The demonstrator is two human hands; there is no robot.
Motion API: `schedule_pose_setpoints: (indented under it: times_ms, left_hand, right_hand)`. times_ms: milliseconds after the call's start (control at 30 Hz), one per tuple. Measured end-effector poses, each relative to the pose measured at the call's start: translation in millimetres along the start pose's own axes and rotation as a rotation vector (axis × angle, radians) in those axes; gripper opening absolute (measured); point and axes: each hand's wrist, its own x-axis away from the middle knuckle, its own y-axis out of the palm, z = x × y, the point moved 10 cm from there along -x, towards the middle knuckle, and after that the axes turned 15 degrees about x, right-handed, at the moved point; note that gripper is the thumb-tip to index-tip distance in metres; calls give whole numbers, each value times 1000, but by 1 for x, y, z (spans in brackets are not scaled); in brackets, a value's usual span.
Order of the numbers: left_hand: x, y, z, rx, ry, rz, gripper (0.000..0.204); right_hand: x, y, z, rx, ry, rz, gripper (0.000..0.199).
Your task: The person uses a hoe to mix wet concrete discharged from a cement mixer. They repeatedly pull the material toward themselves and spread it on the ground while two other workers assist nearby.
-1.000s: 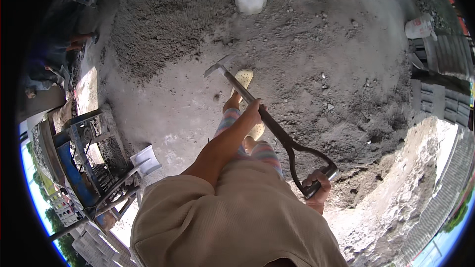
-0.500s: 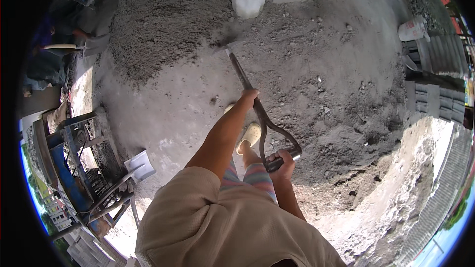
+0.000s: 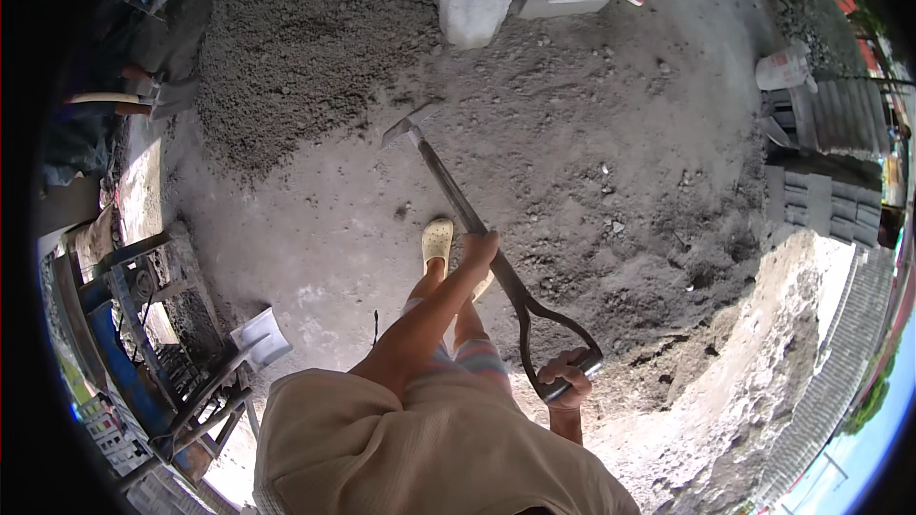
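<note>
Both grips [image 3: 480,250] [image 3: 565,380] clasp the shovel [image 3: 446,181] over broad ground [image 3: 315,257] near the edge of a pile [image 3: 305,57].

I see white bucket [image 3: 782,69] right, near corrugated sheet [image 3: 844,116]; concrete post [image 3: 474,0] up top, blocks [image 3: 563,6] beside it; blue frame [image 3: 121,355] left.

Gripped the long-shafted, metal-bladed shovel [image 3: 452,193] with the bare left hand [image 3: 480,249] ahead of its handle. Clasped the dark D-shaped handle [image 3: 524,343] with the bare right hand [image 3: 565,378]. Positioned the flat silvery blade [image 3: 405,131] near the dark-grey granular heap [image 3: 296,57]. Stood in pale-yellow perforated clogs [image 3: 438,240].
</note>
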Motion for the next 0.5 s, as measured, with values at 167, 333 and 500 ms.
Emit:
schedule_pose_setpoints:
  times_ms: [167,333,500]
  left_hand:
    - [-77,45,113,-14,64,23,24]
    - [-163,52,171,151,73,5,33]
    - [-150,69,140,28,-85,40,30]
  right_hand:
    - [-115,29,28,-26,18,134,16]
    - [-200,77,22,54,-4,41,17]
    - [-191,48,23,-33,99,211,14]
